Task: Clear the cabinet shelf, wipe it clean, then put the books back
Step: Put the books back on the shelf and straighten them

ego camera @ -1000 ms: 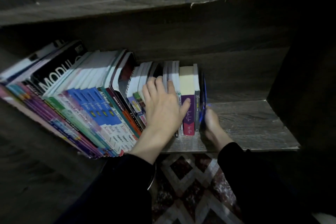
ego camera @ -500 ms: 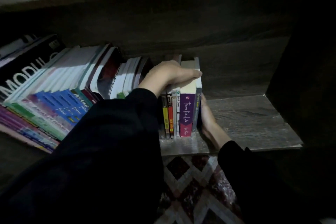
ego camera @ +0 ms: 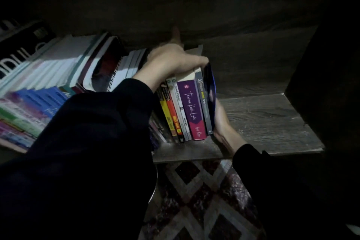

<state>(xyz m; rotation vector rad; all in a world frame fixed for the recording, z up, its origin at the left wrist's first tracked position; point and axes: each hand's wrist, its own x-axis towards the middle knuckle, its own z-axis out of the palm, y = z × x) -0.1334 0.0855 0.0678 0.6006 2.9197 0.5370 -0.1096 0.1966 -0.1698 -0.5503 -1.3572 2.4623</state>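
On the head camera I read "Terima Kasih, Luka" on the purple book (ego camera: 191,109), which stood upright on the shelf (ego camera: 272,119). The left hand (ego camera: 171,62) lay over the tops of that book and its neighbours, fingers curled down over them. Just right of the purple book, the right hand (ego camera: 222,122) pressed its palm against a dark blue book (ego camera: 211,87). Its fingers were hidden, so I couldn't tell their curl. Left of the purple book, bigger books (ego camera: 64,72) leaned.
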